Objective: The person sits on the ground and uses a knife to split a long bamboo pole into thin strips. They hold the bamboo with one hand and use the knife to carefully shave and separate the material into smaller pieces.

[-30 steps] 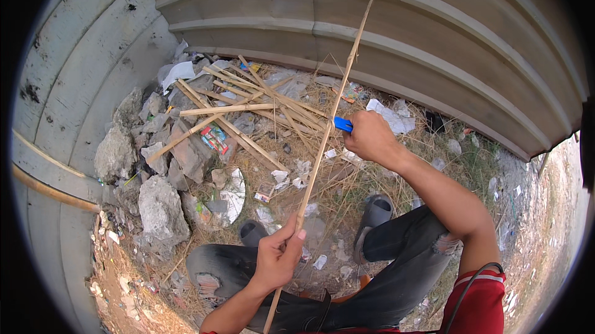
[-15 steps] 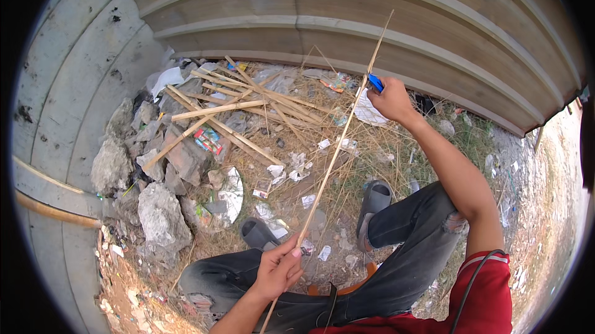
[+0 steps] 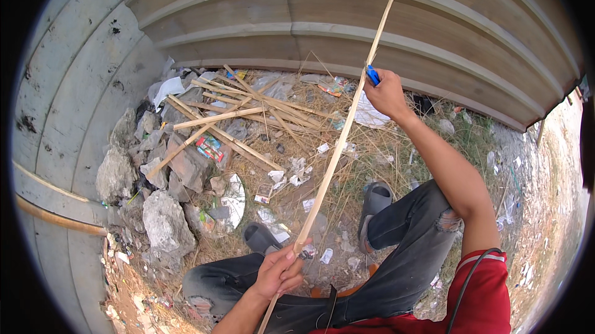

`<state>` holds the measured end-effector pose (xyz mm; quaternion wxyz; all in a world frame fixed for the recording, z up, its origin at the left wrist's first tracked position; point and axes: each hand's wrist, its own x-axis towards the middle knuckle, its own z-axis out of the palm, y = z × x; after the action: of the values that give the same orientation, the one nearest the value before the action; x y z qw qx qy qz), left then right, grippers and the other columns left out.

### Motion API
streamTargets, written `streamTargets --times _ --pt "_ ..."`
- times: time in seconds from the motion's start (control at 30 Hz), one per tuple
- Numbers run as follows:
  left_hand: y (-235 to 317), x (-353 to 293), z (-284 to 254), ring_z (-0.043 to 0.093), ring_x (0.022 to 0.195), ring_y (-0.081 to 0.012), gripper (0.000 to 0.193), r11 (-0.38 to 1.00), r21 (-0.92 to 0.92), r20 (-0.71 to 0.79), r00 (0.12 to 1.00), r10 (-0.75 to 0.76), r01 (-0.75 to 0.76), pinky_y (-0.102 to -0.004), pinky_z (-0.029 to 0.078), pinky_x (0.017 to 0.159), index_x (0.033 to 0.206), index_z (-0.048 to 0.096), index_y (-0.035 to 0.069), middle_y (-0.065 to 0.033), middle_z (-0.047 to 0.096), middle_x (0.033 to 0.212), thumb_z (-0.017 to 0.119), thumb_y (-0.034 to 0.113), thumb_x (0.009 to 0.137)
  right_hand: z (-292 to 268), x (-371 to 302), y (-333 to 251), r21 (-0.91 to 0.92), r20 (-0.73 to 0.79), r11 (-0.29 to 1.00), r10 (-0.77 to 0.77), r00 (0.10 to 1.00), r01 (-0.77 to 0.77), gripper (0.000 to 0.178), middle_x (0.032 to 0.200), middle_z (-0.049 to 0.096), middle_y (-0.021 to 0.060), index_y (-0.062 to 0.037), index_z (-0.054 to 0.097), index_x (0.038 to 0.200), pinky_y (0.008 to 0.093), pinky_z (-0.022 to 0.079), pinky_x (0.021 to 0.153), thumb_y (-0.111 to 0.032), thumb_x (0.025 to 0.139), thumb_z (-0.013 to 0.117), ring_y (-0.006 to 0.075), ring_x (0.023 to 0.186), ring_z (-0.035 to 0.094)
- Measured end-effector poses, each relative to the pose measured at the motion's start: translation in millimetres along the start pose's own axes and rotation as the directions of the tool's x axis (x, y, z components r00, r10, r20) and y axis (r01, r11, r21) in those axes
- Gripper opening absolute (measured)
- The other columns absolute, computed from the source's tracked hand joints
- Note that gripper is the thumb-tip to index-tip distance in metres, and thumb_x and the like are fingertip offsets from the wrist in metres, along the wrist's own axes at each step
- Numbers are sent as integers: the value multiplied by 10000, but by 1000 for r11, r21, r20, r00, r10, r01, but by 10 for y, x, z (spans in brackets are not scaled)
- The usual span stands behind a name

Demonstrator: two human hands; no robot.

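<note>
A long, pale bamboo strip slants up from my lap toward the metal wall and ends in a pointed tip. Near its lower end, my left hand has its fingers wrapped round it. Higher up, my right hand grips a small blue cutter against the strip's side. I cannot make out its blade. The broad face of the strip is turned up between my hands.
Beyond my left hand, several bamboo strips lie crossed in a pile on the littered ground. Rough rocks stand at the left. A ribbed metal wall runs across the far side. My sandalled feet are below the strip.
The bamboo strip has rolled from its narrow edge to its broad face, and its tip is slightly higher. My right hand has shifted a little away from me with the cutter.
</note>
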<state>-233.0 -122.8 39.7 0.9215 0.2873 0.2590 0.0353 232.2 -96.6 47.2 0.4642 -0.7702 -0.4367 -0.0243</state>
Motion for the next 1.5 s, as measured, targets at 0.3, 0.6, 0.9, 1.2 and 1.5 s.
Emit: streamTargets --times 0.3,0.6,0.9,1.2,1.5 --pt "-94 37 -20 412 421 -44 484 796 574 -12 970 241 -191 -222 351 428 1554 412 -21 6 503 604 467 158 1108 -159 -11 168 534 257 832 11 966 -152 323 767 647 78 12 649 1122 283 347 486 -103 820 647 111 499 425" --pt "177 45 -60 621 512 -129 529 819 561 102 992 78 -122 -242 493 489 1532 401 -64 -80 651 692 536 148 1067 -99 -139 -364 779 456 438 96 885 -449 416 962 681 103 22 588 1290 203 310 426 -252 993 684 33 439 366" --pt "500 300 1 707 701 -183 619 781 561 225 958 177 -276 -284 566 645 1519 394 -34 -142 708 952 605 296 1039 162 -751 -1030 652 722 380 -45 690 -657 372 1093 744 150 -17 597 1298 200 320 437 -282 1043 651 24 449 365" --pt "450 416 155 488 534 -21 454 756 578 -26 919 394 -308 -206 384 503 1513 440 11 -28 649 773 503 213 1111 344 -1579 -1455 455 773 785 -114 624 -420 394 737 677 51 -6 717 1060 351 487 616 -387 967 753 116 668 592" --pt "250 400 108 419 597 -12 474 680 632 -147 805 576 -371 -211 342 537 1532 470 -6 57 510 719 543 166 1096 126 -1369 -1458 169 724 966 -256 640 195 128 627 621 202 -28 654 813 501 523 621 -150 821 693 420 640 658"
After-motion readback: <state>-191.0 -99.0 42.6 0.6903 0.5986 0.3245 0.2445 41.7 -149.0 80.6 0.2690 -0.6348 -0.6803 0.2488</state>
